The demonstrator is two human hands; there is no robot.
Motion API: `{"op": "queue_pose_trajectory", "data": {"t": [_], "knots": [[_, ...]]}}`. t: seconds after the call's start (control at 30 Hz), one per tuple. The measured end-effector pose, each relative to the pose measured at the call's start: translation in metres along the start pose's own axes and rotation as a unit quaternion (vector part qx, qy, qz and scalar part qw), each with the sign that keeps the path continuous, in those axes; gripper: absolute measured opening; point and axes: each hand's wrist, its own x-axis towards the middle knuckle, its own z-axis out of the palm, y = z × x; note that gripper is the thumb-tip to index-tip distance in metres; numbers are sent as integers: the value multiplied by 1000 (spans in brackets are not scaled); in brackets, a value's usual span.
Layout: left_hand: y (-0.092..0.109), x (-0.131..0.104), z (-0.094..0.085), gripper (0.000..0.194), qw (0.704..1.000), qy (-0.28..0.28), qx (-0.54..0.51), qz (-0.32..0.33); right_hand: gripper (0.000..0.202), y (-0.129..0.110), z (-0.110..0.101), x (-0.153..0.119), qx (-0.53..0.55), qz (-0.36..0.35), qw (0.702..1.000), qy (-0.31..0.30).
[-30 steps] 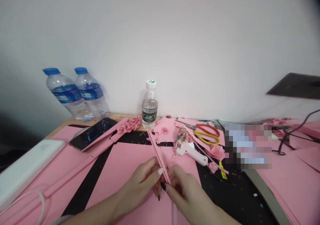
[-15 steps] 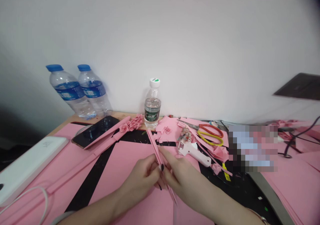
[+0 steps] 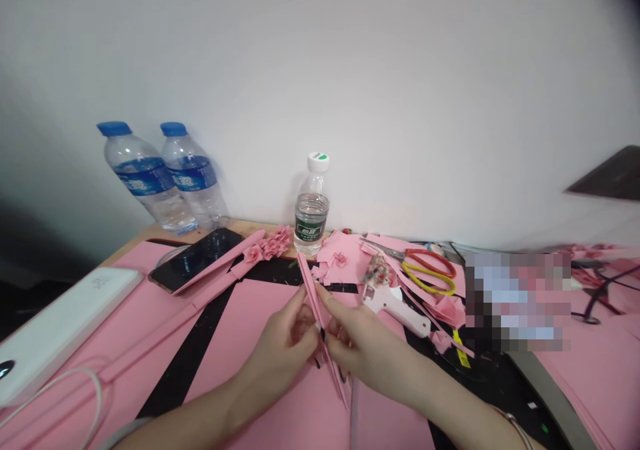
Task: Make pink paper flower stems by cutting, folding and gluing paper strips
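Between my two hands stands a narrow folded strip of pink paper (image 3: 311, 291), seen nearly edge-on above the table. My left hand (image 3: 285, 337) pinches it from the left, fingers curled behind it. From the right, my right hand (image 3: 365, 343) presses on the same strip with thumb and fingers. The strip's lower end points down toward me, over a large pink sheet (image 3: 240, 350). Just beyond its upper end is a small water bottle (image 3: 311, 217) with a white cap.
Scissors (image 3: 429, 271) with red and yellow handles and a white glue gun (image 3: 400, 309) lie to the right. Paper flowers (image 3: 270, 243), a phone (image 3: 195, 260) and a white power bank (image 3: 70, 330) lie left. Two blue-capped bottles (image 3: 145, 180) lean against the wall.
My left hand's fingers have slid up along the folded paper, and the thumb still presses it. The whole view has shifted slightly, so the table things appear a little further right.
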Motion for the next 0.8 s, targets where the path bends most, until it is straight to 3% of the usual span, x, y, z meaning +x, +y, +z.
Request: {"op": "queue_pose_trajectory", "data": {"t": [0.13, 0.53, 0.63, 0.8], "knots": [[-3, 0, 0, 74, 1000, 25, 11, -8, 64, 1, 6, 2, -3, 5, 1000, 13], [-1, 3, -1, 51, 999, 15, 22, -18, 35, 6, 12, 7, 60, 7, 998, 14], [0, 4, -2, 50, 999, 18, 36, -23, 43, 5, 15, 6, 91, 36, 995, 1], [2, 4, -4, 62, 998, 8, 54, -16, 79, 8, 17, 7, 136, 107, 985, -17]]}}
